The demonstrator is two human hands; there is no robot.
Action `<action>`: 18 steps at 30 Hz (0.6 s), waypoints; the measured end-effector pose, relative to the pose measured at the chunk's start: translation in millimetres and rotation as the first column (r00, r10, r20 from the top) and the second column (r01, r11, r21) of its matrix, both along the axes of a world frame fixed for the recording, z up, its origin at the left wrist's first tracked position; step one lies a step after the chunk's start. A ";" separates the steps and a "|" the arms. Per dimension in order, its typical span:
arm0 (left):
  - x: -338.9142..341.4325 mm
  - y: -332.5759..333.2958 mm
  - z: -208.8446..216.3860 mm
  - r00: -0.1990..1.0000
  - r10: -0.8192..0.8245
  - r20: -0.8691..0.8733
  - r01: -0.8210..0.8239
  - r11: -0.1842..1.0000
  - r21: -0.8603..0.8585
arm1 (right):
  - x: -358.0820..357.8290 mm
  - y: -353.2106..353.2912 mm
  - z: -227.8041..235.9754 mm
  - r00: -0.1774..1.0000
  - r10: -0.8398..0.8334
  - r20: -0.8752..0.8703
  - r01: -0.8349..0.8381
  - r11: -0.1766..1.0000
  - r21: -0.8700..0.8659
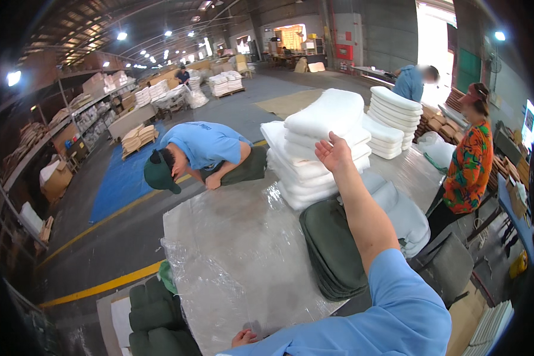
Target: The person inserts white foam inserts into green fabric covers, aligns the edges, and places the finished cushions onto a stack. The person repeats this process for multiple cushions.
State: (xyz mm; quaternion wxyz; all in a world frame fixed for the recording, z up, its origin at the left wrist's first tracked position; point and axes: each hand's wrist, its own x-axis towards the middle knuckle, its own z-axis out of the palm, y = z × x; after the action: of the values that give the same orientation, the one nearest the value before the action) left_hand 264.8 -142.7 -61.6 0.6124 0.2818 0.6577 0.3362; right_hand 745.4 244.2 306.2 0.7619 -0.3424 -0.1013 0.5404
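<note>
White foam: stack of pads on the far half of the table, piled high, top pad tilted, its long axis running left to right across the view.
Head view, right hand: right hand raised at the end of an outstretched arm, fingers spread and loose, palm toward the stack, touching or just short of the top pads; I cannot tell which. It pinches nothing.
Head view, left hand: left hand low at the near edge of the table, mostly hidden under the blue sleeve; whether spread or closed I cannot tell.
Bearing: stack lies straight ahead of the right hand and slightly to its left; the right hand is far nearer to it than the left.
Table cover: clear plastic sheet, wrinkled, hanging off the near left corner.
Green covers: flat pile of dark green covers just beside the stack, under the right forearm.
Second stack: more white pads farther right, apart from the first.
Persons: one in a blue shirt and green cap bent over the far left edge of the table; one in an orange patterned top at the right.
Floor: blue tarp and yellow line to the left.
</note>
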 end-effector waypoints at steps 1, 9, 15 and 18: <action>10.8 1.8 -0.3 1.000 0.002 -0.013 -0.002 1.000 -0.016 | 4.4 8.1 -0.1 1.000 -0.004 -0.009 0.004 1.000 -0.009; 24.7 7.3 10.3 0.996 0.063 -0.063 -0.066 0.996 -0.052 | 6.7 42.9 45.0 0.988 -0.076 -0.134 0.075 0.997 -0.013; 31.2 8.6 10.5 0.992 0.113 -0.056 -0.115 0.992 -0.050 | 8.8 71.4 68.1 0.974 -0.099 -0.203 0.120 0.988 0.093; 33.0 3.8 10.7 0.988 0.142 -0.061 -0.146 0.988 -0.059 | 4.8 80.0 81.4 0.970 -0.103 -0.222 0.130 0.985 0.112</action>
State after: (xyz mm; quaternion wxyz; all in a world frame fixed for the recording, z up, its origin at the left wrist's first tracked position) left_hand 297.7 -138.9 -50.9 0.5761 0.2236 0.7038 0.3504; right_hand 750.2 324.2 387.5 0.8188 -0.2386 -0.0317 0.5212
